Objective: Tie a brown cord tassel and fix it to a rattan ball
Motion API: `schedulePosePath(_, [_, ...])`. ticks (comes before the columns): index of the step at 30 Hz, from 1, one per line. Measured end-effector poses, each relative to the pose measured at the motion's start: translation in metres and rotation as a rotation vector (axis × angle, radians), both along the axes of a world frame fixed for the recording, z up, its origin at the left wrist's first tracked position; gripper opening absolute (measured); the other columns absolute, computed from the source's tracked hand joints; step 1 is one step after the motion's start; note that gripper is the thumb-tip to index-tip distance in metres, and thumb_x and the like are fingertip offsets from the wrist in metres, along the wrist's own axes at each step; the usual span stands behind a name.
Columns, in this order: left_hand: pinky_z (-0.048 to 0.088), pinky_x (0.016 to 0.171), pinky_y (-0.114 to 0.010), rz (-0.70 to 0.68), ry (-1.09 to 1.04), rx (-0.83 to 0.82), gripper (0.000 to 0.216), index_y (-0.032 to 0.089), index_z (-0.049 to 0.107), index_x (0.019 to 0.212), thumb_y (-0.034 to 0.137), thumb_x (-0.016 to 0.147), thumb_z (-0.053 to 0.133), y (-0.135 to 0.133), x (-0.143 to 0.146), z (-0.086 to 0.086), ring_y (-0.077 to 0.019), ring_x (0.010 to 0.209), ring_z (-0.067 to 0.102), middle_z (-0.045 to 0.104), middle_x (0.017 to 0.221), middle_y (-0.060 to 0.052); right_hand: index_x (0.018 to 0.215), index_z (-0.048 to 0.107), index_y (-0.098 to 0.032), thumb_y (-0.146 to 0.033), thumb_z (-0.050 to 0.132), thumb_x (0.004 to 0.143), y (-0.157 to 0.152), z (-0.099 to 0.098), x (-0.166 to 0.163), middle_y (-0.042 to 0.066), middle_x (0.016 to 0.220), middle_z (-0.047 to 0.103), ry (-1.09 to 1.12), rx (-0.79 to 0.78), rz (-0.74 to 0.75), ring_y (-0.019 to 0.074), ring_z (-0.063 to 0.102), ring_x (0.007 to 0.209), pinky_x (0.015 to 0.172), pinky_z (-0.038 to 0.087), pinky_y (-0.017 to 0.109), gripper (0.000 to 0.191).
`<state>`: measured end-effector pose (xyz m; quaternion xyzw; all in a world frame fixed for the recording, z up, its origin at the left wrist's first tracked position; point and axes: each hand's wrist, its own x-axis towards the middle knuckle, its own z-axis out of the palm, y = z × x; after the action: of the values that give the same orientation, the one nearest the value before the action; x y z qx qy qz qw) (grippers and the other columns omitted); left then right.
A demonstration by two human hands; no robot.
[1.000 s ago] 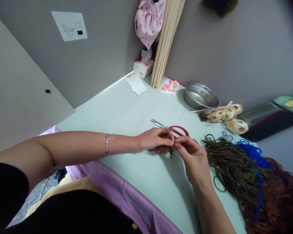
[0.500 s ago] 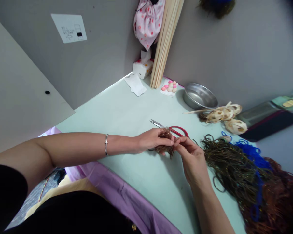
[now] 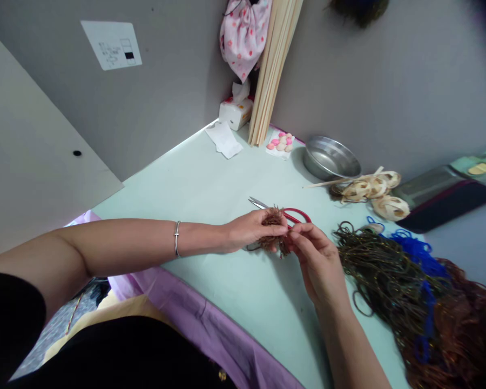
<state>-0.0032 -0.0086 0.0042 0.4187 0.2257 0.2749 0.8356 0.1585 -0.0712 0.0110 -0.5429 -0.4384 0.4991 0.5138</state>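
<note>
My left hand (image 3: 249, 231) is closed round a small brown yarn bundle (image 3: 272, 217) with frayed ends sticking out above and below the fingers. Right beside it, my right hand (image 3: 314, 246) pinches with thumb and forefinger at the bundle's edge; what lies between those fingertips is too small to make out. Under and behind the hands lie scissors (image 3: 297, 212) with red handles, their blades pointing left on the pale green tabletop (image 3: 178, 189).
To the right lie heaps of dark olive yarn (image 3: 372, 270), blue yarn (image 3: 419, 251) and brown yarn (image 3: 465, 324). A metal bowl (image 3: 331, 159), curled wood strips (image 3: 372, 188) and a bottle (image 3: 449, 194) stand along the back. Long wooden slats (image 3: 273, 75) lean beside a tissue pack (image 3: 235, 113).
Both hands stay at nearly the same spot. The brown yarn bundle has turned slightly in my left hand, and my right fingertips have shifted a little at its edge.
</note>
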Motion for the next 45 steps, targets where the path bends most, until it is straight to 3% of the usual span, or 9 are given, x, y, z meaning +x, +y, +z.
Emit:
schedulePosePath(5, [0.042,0.054,-0.019,-0.044,0.011,0.052,0.026,0.016,0.053,0.085,0.036,0.085,0.069,0.000,-0.001,0.000,-0.0062,0.055,0.056,0.064,0.075,0.000,0.093,0.067,-0.022,-0.035,0.070,0.086,-0.001,0.000,0.001,-0.001,0.074,0.061,-0.067,0.044,0.024,0.0128,0.053,0.066,0.065,0.043,0.025,0.015])
schedulePosePath(10, [0.043,0.055,-0.020,-0.034,0.046,0.029,0.024,0.015,0.053,0.083,0.030,0.082,0.072,0.000,0.000,0.001,-0.0062,0.054,0.055,0.058,0.070,0.003,0.083,0.069,-0.020,-0.032,0.077,0.081,0.003,0.001,0.012,-0.002,0.072,0.060,-0.029,0.072,-0.123,0.0099,0.051,0.063,0.062,0.042,0.022,0.015])
schedulePosePath(13, [0.042,0.054,-0.021,-0.019,0.043,0.019,0.022,0.015,0.053,0.085,0.029,0.083,0.070,0.000,0.000,0.001,-0.0064,0.053,0.056,0.056,0.069,0.004,0.090,0.069,-0.021,-0.043,0.071,0.085,0.004,0.005,0.017,0.000,0.078,0.062,0.007,0.054,-0.152,0.0110,0.052,0.064,0.060,0.043,0.023,0.022])
schedulePosePath(19, [0.040,0.052,-0.019,-0.015,0.024,0.005,0.019,0.015,0.052,0.086,0.027,0.086,0.066,0.001,-0.001,0.002,-0.0065,0.052,0.057,0.057,0.069,0.003,0.095,0.068,-0.022,-0.042,0.076,0.080,-0.001,0.014,0.023,0.000,0.077,0.062,-0.215,-0.094,0.193,0.0118,0.049,0.063,0.058,0.039,0.023,0.027])
schedulePosePath(22, [0.039,0.052,-0.020,0.000,0.027,0.012,0.020,0.016,0.052,0.087,0.029,0.086,0.067,0.001,-0.001,0.002,-0.0066,0.051,0.056,0.056,0.067,0.004,0.093,0.070,-0.022,-0.042,0.075,0.081,-0.001,0.021,0.025,-0.001,0.073,0.061,-0.295,-0.125,0.230,0.0123,0.047,0.062,0.056,0.037,0.024,0.024])
schedulePosePath(27, [0.039,0.052,-0.019,-0.005,0.023,0.021,0.018,0.016,0.052,0.087,0.027,0.087,0.065,0.002,-0.001,0.000,-0.0066,0.053,0.057,0.057,0.070,0.003,0.091,0.073,-0.022,-0.041,0.070,0.086,-0.001,0.028,0.027,0.002,0.088,0.067,-0.400,-0.119,0.396,0.0176,0.056,0.082,0.076,0.042,0.028,0.020])
schedulePosePath(34, [0.040,0.054,-0.020,-0.032,0.038,0.023,0.018,0.017,0.052,0.088,0.027,0.086,0.066,0.003,-0.001,-0.002,-0.0067,0.053,0.056,0.056,0.070,0.004,0.081,0.071,-0.023,-0.044,0.071,0.084,-0.002,0.018,0.038,-0.003,0.063,0.051,-0.381,-0.098,0.176,0.0117,0.041,0.062,0.057,0.030,0.025,0.022])
schedulePosePath(40, [0.044,0.066,-0.022,-0.159,0.047,0.111,0.014,0.014,0.060,0.085,0.019,0.080,0.072,0.001,0.000,-0.001,-0.0070,0.066,0.056,0.060,0.078,0.002,0.080,0.070,-0.021,-0.043,0.073,0.084,0.000,0.009,0.020,-0.002,0.065,0.054,-0.177,-0.055,0.076,0.0109,0.043,0.061,0.058,0.034,0.024,0.022])
schedulePosePath(45, [0.045,0.060,-0.024,-0.141,-0.004,0.030,0.025,0.016,0.057,0.086,0.031,0.079,0.074,0.001,0.000,-0.001,-0.0071,0.056,0.055,0.057,0.074,0.003,0.090,0.067,-0.022,-0.052,0.062,0.089,0.002,0.008,0.015,0.000,0.076,0.061,-0.102,0.038,-0.018,0.0128,0.051,0.066,0.065,0.042,0.026,0.030])
